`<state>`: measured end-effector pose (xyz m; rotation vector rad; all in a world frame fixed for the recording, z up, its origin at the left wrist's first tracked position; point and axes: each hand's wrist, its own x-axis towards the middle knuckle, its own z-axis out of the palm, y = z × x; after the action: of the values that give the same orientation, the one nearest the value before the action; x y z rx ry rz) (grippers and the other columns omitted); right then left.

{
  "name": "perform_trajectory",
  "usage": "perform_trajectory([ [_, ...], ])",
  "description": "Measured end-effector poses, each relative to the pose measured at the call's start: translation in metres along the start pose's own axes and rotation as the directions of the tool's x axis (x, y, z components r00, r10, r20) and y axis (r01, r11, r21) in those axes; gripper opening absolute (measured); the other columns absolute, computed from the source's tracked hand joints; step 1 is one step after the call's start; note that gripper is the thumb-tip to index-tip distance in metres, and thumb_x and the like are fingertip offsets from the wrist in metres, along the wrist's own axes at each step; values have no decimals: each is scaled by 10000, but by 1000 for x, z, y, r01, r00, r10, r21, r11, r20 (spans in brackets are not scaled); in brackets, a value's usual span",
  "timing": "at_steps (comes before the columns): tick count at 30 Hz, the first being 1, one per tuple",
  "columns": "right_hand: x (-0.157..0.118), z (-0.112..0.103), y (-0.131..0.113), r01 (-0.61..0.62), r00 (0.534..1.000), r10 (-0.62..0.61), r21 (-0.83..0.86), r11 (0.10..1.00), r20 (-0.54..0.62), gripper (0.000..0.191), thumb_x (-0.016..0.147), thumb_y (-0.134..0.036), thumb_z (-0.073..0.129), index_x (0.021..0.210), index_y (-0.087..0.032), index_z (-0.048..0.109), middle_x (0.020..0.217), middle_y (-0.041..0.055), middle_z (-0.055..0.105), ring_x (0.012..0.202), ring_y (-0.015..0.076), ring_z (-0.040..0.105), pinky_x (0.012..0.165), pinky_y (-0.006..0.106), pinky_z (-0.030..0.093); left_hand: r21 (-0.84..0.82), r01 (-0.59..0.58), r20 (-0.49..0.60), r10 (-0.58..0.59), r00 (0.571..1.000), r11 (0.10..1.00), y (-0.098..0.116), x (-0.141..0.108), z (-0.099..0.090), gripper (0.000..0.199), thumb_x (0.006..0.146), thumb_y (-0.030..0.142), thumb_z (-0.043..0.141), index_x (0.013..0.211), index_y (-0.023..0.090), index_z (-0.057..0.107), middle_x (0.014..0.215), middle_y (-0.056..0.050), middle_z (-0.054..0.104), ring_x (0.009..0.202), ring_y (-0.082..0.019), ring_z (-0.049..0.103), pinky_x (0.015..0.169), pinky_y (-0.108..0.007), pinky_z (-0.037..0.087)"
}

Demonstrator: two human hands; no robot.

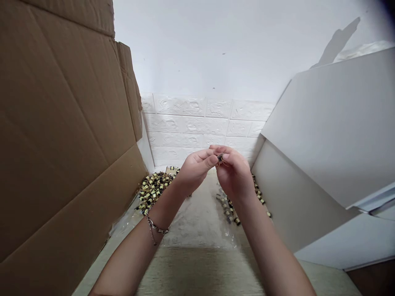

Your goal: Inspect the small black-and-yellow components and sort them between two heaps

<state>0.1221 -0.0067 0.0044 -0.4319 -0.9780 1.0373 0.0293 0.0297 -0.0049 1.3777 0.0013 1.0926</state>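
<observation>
My left hand (pixel 195 166) and my right hand (pixel 233 172) meet above the table, fingertips pinched together on one small dark component (pixel 220 158) with thin wire leads. A chain bracelet (pixel 156 227) hangs on my left wrist. Below and left of the hands lies a pile of small yellow-and-black components (pixel 153 188). A smaller scatter of the same parts (pixel 230 207) lies under my right wrist, partly hidden by it.
A tall brown cardboard box (pixel 61 144) walls off the left side. A white box (pixel 324 156) stands on the right. Clear plastic sheet (pixel 197 222) covers the table between them. A white brick-pattern wall (pixel 200 123) closes the back.
</observation>
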Motion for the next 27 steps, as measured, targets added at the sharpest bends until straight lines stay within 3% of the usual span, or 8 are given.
perform_trajectory([
  [27, -4, 3, -6, -16, 999, 16, 7, 1000, -28, 137, 603, -134, 520, 639, -173, 646, 785, 13, 651, 820, 128, 541, 807, 264, 405, 22, 10, -21, -10, 1000, 1000, 1, -2, 1, 237, 695, 312, 619, 854, 136, 632, 863, -44, 599, 851, -125, 508, 807, -253, 349],
])
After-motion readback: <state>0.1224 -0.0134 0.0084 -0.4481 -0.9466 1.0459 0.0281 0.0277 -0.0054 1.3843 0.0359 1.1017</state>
